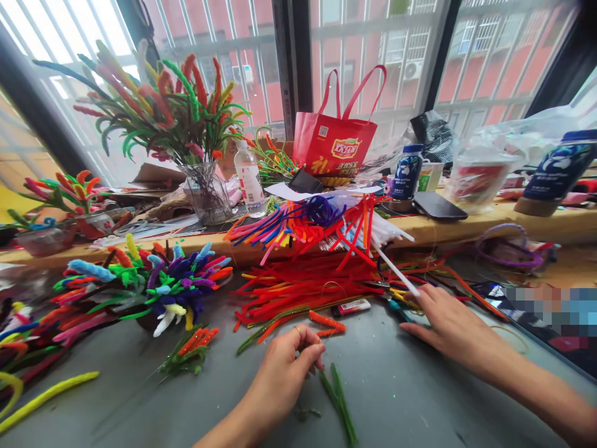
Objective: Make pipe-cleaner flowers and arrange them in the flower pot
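1. The left hand point(291, 367) is closed in a pinch, thumb against curled fingers; whatever it may grip is too small to tell
2. Right at its fingertips are the green pipe-cleaner stems point(344, 404), over the grey tabletop point(396, 398); one upper end meets the fingers, though a firm hold cannot be confirmed
3. Their long axis slants from the fingers toward the wearer, near end drifting right; upper ends stand apart, lower ends converge
4. The right hand point(443, 320) is loosely open, thumb apart, beside teal-handled scissors point(395, 309) and at the tip of a white pipe cleaner point(396, 270); its grip is unclear
5. The step seems to be stem work on the left and reaching on the right; the next move probably calls for a sure right-hand grasp while the left stays steady
6. Beyond lie a bent orange pipe cleaner point(329, 322) and red pipe cleaners point(289, 289)
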`<action>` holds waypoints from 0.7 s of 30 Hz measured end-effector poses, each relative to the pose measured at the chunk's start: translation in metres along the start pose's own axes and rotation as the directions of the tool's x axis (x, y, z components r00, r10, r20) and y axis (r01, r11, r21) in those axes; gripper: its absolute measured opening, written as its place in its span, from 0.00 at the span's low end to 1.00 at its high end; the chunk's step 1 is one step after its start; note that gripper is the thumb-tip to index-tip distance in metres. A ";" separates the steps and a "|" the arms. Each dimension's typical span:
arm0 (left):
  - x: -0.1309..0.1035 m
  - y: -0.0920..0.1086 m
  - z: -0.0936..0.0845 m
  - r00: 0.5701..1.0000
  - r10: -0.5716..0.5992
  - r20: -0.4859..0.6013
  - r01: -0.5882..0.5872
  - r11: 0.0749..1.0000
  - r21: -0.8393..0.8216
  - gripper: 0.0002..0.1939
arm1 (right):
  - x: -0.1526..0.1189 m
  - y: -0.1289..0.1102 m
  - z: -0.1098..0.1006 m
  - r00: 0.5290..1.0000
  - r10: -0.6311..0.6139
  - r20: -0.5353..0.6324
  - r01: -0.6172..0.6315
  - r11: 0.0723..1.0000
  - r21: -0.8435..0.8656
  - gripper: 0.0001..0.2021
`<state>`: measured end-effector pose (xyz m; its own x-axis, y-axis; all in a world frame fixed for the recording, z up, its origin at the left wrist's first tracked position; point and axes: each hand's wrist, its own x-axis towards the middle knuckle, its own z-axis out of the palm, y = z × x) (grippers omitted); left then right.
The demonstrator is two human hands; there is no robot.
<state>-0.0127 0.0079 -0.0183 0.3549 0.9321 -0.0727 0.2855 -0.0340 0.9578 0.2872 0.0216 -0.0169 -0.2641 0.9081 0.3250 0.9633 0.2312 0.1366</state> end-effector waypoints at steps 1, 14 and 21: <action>0.000 -0.001 -0.001 1.000 0.007 -0.008 -0.007 1.000 0.012 0.09 | -0.001 -0.004 -0.004 1.000 0.001 -0.027 -0.002 1.000 -0.025 0.22; 0.001 0.002 -0.001 0.996 -0.002 0.089 0.003 1.000 -0.018 0.09 | -0.001 -0.001 0.015 0.985 -0.026 0.171 0.021 0.999 0.032 0.39; 0.006 0.005 -0.005 0.999 -0.024 0.043 0.033 0.977 -0.213 0.14 | 0.002 0.007 0.016 0.990 -0.074 0.121 0.077 0.997 -0.017 0.22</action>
<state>-0.0135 0.0156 -0.0128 0.3859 0.9162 -0.1076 0.1010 0.0740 0.9921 0.2947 0.0303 -0.0306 -0.3271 0.9239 0.1985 0.9391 0.2943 0.1775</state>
